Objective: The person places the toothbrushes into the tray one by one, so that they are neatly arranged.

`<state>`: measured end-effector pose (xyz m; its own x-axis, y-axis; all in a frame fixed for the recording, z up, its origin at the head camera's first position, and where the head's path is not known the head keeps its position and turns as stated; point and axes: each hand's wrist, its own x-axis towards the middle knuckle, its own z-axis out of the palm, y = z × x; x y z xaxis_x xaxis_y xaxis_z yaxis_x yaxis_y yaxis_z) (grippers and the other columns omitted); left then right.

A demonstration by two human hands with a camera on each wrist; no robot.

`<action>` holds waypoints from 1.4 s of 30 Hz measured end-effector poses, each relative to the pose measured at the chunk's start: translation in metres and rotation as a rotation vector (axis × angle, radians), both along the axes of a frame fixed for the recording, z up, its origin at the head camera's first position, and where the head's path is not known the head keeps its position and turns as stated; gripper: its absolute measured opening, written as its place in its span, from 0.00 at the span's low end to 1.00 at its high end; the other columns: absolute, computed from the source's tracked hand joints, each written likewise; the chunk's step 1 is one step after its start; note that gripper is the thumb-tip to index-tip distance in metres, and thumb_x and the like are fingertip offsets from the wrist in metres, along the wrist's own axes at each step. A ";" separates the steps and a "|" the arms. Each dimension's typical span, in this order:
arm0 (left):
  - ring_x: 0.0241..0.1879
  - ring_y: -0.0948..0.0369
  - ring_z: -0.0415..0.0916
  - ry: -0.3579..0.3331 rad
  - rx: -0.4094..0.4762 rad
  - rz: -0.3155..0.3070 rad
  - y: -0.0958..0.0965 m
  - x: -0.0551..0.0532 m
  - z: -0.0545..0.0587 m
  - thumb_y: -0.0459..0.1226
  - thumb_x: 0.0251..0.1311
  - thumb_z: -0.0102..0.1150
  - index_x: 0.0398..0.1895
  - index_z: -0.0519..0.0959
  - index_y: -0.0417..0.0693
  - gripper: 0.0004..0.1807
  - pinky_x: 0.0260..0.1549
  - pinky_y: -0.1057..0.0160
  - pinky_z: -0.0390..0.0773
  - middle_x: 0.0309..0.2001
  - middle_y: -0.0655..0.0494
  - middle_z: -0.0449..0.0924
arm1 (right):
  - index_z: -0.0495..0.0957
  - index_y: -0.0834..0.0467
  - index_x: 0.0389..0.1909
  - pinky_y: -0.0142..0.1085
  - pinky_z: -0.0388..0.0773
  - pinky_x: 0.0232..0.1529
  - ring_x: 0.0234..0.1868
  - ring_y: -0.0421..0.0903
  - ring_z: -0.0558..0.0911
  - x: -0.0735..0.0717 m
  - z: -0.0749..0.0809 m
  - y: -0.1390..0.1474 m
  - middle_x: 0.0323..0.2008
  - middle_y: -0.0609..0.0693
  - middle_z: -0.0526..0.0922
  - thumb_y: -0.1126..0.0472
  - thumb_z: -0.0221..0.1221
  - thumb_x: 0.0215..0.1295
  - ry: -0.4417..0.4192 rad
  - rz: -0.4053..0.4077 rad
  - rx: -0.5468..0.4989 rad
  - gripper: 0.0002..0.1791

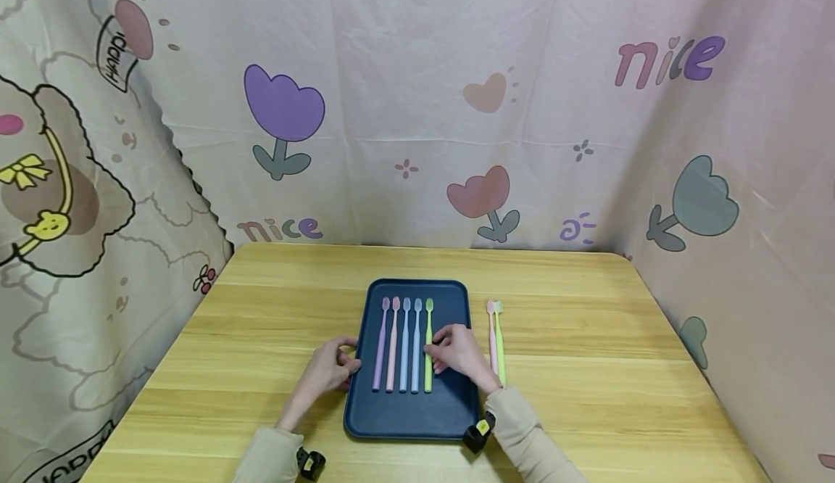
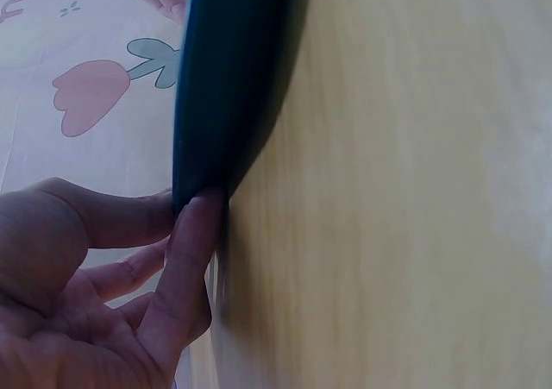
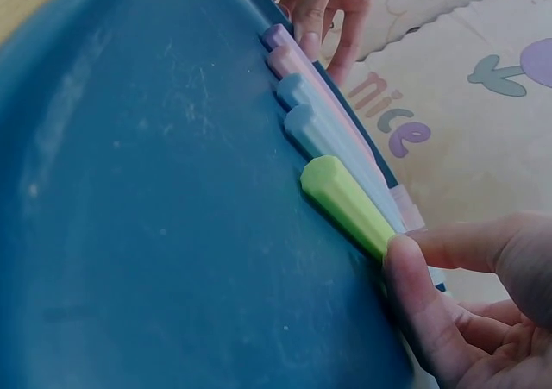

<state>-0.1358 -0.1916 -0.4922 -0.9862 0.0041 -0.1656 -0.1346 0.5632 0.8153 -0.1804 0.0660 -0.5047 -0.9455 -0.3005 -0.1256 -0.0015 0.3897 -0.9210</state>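
A dark blue tray (image 1: 411, 421) bears a row of toothbrushes side by side: a purple toothbrush (image 1: 380, 349), a pink toothbrush (image 1: 392, 349), two blue toothbrushes (image 1: 404, 349) and a green toothbrush (image 1: 428, 378) at the row's right end. Between thumb and finger my right hand (image 1: 459, 351) pinches the green toothbrush's handle, which lies along the tray's surface in the right wrist view. My left hand (image 1: 329, 365) grips the tray's left rim, thumb and a finger meeting at the edge in the left wrist view (image 2: 112, 268).
Right of the tray, a second pink toothbrush (image 1: 492, 331) and a second green toothbrush (image 1: 499, 338) lie close together on the wooden table (image 1: 587, 367), partly behind my right wrist. A printed curtain (image 1: 391, 106) hangs behind the table and along its sides.
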 end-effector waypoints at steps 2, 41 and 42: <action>0.15 0.61 0.73 -0.001 -0.002 -0.001 0.000 0.000 0.000 0.30 0.50 0.58 0.48 0.72 0.40 0.19 0.13 0.65 0.77 0.22 0.50 0.77 | 0.74 0.66 0.36 0.37 0.80 0.17 0.15 0.45 0.80 0.000 0.000 0.000 0.19 0.55 0.81 0.60 0.62 0.52 -0.001 -0.001 0.000 0.15; 0.15 0.61 0.74 -0.004 0.001 0.014 0.001 0.001 0.001 0.30 0.50 0.59 0.49 0.72 0.41 0.19 0.13 0.65 0.78 0.22 0.50 0.78 | 0.70 0.72 0.44 0.49 0.79 0.20 0.17 0.56 0.79 0.019 0.033 0.024 0.23 0.68 0.79 0.64 0.59 0.56 0.099 -0.033 -0.101 0.19; 0.15 0.61 0.74 -0.004 0.000 0.016 0.001 0.001 0.001 0.30 0.50 0.59 0.49 0.72 0.41 0.20 0.13 0.65 0.77 0.22 0.50 0.78 | 0.71 0.72 0.44 0.49 0.79 0.20 0.18 0.57 0.79 0.021 0.037 0.030 0.24 0.68 0.79 0.63 0.59 0.55 0.111 -0.056 -0.098 0.19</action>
<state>-0.1351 -0.1910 -0.4913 -0.9855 -0.0112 -0.1695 -0.1465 0.5610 0.8148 -0.1595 0.0957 -0.4681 -0.9675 -0.2529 0.0077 -0.0862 0.3007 -0.9498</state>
